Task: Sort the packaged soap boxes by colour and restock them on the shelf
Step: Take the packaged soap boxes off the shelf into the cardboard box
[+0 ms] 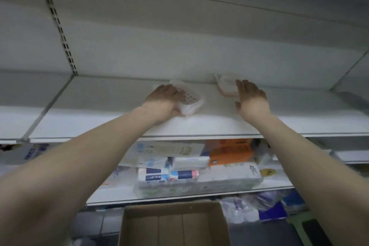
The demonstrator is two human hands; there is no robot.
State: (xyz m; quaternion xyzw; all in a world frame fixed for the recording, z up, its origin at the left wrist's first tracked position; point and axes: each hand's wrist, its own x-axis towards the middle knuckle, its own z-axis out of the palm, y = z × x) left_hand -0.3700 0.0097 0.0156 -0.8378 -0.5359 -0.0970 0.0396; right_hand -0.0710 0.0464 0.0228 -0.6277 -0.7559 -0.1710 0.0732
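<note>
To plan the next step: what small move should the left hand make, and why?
Probably push the left box back level with the right box: the left hand grips it nearer the shelf front; the right box sits deeper, by the right hand.

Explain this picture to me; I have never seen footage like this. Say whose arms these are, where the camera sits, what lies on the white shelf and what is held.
No machine here: a person works with bare hands, and the single picture comes from a camera worn on their head, looking along both arms. On the white shelf lie two clear-wrapped, pinkish soap boxes, apart from each other. The left hand grips the left soap box near the front. The right hand, fingers straight, touches or nearly touches the right soap box farther back; it holds nothing. Below, a lower shelf carries tissue packs, and an open cardboard box sits at the bottom.
</note>
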